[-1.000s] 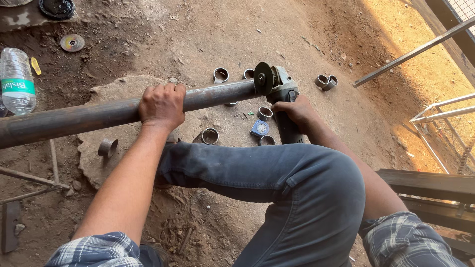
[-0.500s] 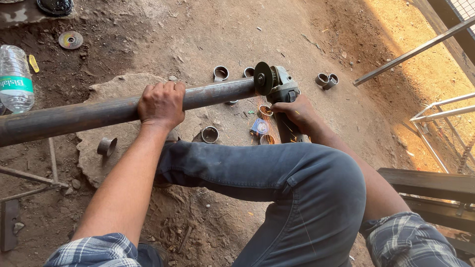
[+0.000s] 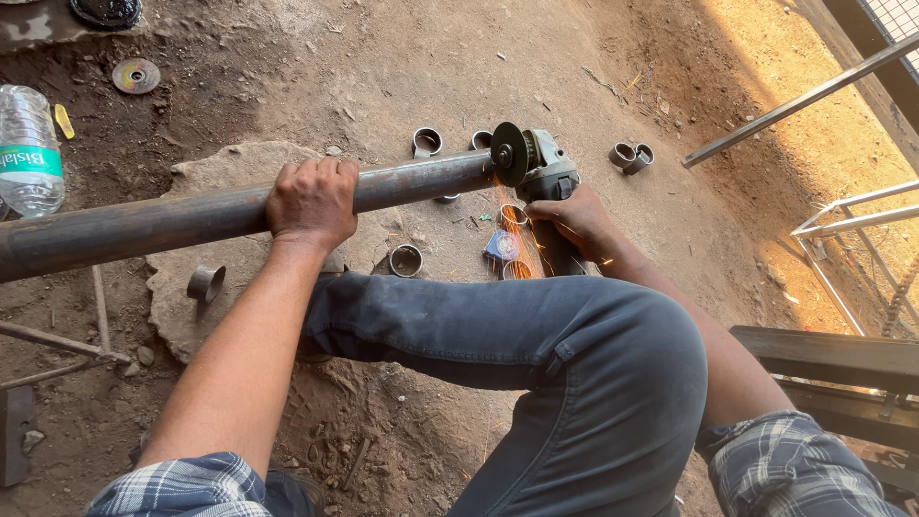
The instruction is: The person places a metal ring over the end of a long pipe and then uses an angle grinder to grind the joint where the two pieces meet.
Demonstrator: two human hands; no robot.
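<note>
Two hands are busy. My left hand point(image 3: 312, 201) is clamped over the top of the long steel pipe point(image 3: 191, 218), fingers curled down its far side, while my right hand point(image 3: 579, 218) is wrapped tight around the body of the angle grinder point(image 3: 541, 177). The pipe runs from 9 o'clock across to the middle of the view, resting over my bent knee point(image 3: 613, 354), its cut end meeting the grinder disc point(image 3: 509, 153) at about 1 o'clock, sparks falling below. I judge it heavy, rigid and likely rough with rust, so it should not slip; I grip it well back from the hot end. Short cut rings point(image 3: 427, 142) lie on the dirt at 12 o'clock, more point(image 3: 630, 155) at 2 o'clock. A plastic water bottle point(image 3: 29, 153) lies at 10 o'clock.
</note>
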